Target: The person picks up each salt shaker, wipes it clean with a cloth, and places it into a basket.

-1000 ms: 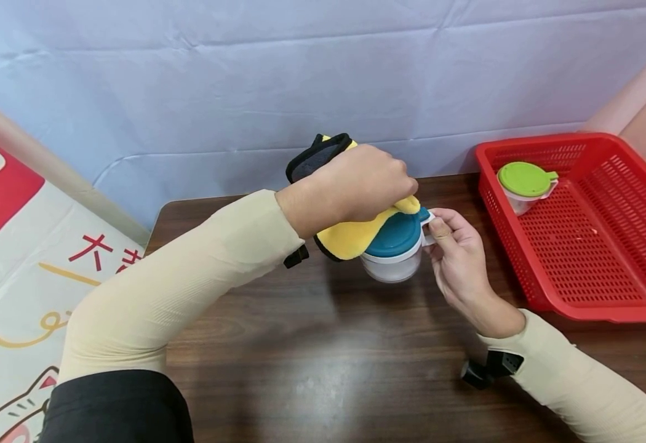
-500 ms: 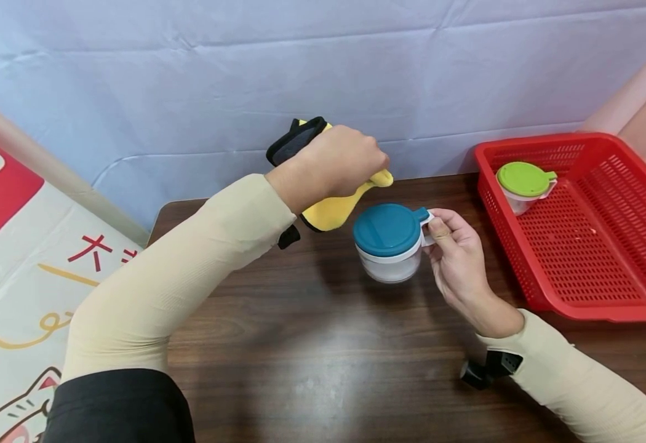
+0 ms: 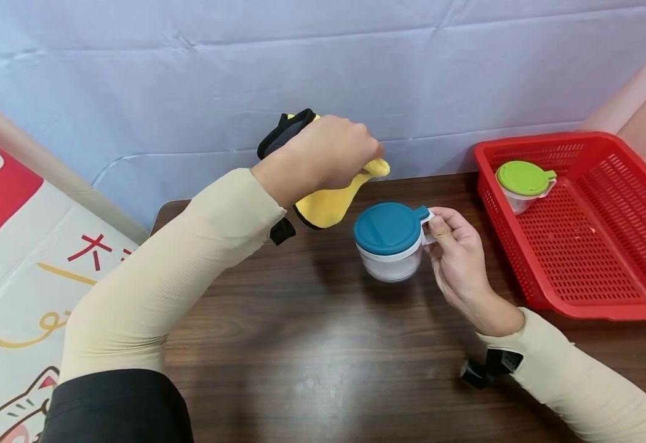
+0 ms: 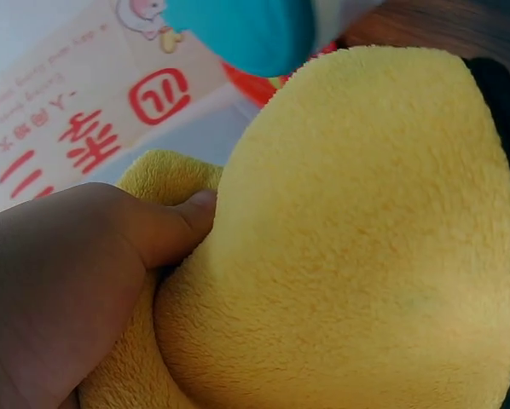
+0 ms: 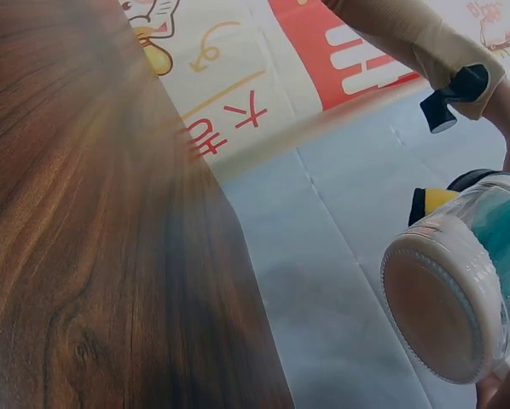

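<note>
My left hand grips a bunched yellow microfibre cloth with a black edge, up and to the left of a seasoning jar. The cloth fills much of the left wrist view, with my thumb pressed into a fold. Cloth and jar are apart. The jar has a blue lid, a clear body and a white handle. My right hand pinches that handle between thumb and fingers. In the right wrist view the jar's base shows, tilted and off the table.
A red plastic basket stands on the right of the brown wooden table. Inside, near its left wall, sits a similar jar with a green lid. A pale cloth backdrop hangs behind the table, and a printed sheet is at the left.
My left hand has drawn the yellow cloth off the blue lid, up and to the left, uncovering the lid. My right hand and the jar stay almost where they were.
</note>
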`<move>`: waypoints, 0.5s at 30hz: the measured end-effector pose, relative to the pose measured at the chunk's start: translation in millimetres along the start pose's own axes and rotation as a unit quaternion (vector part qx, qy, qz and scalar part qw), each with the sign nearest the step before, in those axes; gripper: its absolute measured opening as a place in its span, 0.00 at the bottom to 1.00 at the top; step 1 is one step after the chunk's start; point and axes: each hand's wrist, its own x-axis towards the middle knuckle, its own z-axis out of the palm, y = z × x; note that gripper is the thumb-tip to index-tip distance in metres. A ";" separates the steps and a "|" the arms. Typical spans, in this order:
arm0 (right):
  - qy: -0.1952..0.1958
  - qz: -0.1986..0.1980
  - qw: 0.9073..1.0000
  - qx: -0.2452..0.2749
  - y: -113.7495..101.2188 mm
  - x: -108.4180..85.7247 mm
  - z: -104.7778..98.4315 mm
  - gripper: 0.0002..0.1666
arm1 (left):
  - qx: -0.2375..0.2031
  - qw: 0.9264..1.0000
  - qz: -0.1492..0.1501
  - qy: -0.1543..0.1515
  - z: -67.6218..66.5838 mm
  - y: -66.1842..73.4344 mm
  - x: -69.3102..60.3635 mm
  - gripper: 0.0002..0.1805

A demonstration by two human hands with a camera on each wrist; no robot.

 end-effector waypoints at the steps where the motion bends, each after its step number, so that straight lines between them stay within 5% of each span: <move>1: 0.000 0.000 1.000 0.001 0.0 0.0 0.0 0.06 | -0.005 1.000 0.000 0.005 -2.0 0.5 -1.6 0.15; 8: 0.003 0.002 1.000 0.000 -0.1 0.2 -0.4 0.06 | -0.028 0.999 0.013 0.025 -18.0 12.8 -14.2 0.14; 15: 0.011 0.009 1.000 -0.002 -1.3 0.6 -0.2 0.04 | -0.036 0.998 0.053 0.007 -35.4 44.0 -29.4 0.13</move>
